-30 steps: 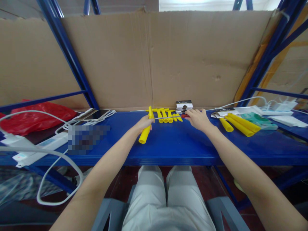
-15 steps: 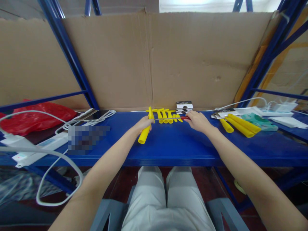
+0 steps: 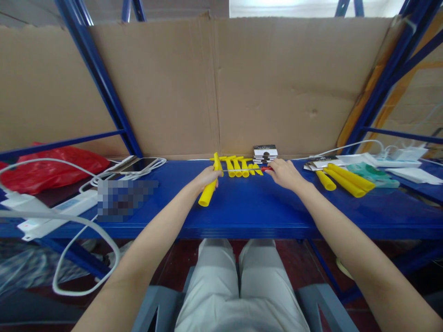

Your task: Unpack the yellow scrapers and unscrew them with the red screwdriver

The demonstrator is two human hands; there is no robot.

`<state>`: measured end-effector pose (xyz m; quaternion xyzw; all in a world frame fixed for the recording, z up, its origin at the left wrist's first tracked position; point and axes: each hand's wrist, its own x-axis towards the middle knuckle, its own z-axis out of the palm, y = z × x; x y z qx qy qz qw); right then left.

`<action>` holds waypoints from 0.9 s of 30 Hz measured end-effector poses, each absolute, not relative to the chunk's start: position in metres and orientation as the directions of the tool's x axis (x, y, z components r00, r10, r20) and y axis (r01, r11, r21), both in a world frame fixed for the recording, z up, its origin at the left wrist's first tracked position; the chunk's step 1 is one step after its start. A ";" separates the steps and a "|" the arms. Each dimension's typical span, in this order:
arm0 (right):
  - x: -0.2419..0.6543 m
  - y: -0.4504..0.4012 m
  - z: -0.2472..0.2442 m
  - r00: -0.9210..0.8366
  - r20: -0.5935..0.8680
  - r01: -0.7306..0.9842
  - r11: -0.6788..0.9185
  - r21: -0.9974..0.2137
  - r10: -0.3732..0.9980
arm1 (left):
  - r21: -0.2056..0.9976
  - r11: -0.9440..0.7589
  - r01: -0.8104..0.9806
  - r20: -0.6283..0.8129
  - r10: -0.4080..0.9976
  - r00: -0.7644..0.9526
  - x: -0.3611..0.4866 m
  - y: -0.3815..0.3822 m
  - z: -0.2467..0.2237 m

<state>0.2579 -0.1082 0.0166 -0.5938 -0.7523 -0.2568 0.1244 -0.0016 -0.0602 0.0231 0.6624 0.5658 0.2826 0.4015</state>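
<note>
My left hand (image 3: 209,177) is closed around a yellow tube-like piece (image 3: 206,194), which slants with its wide round end towards me. In my right hand (image 3: 282,172) is the red handle of a screwdriver (image 3: 266,169). Its thin metal shaft runs left and reaches the yellow piece at my left fingers; the tip is hidden there. Behind the shaft, several yellow pieces (image 3: 237,167) lie in a row on the blue table (image 3: 256,207). Small black-and-white boxes (image 3: 265,152) are stacked just behind my right hand.
More yellow tubes (image 3: 349,180) lie at the right beside a green plastic bag (image 3: 375,175). At the left are a red bag (image 3: 58,167), a white power strip (image 3: 62,213) and looping white cables. A cardboard wall (image 3: 277,87) closes the back.
</note>
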 end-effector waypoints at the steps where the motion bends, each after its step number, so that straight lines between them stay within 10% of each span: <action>1: 0.258 -0.108 0.016 -0.264 0.487 0.955 0.155 0.253 0.833 | 0.849 -0.036 0.527 -0.082 0.976 0.200 -0.001 -0.061 0.023; 27: 0.259 -0.110 0.017 -0.337 0.501 0.935 0.221 0.277 0.797 | 0.841 -0.015 0.541 -0.103 0.977 0.187 -0.002 -0.059 0.025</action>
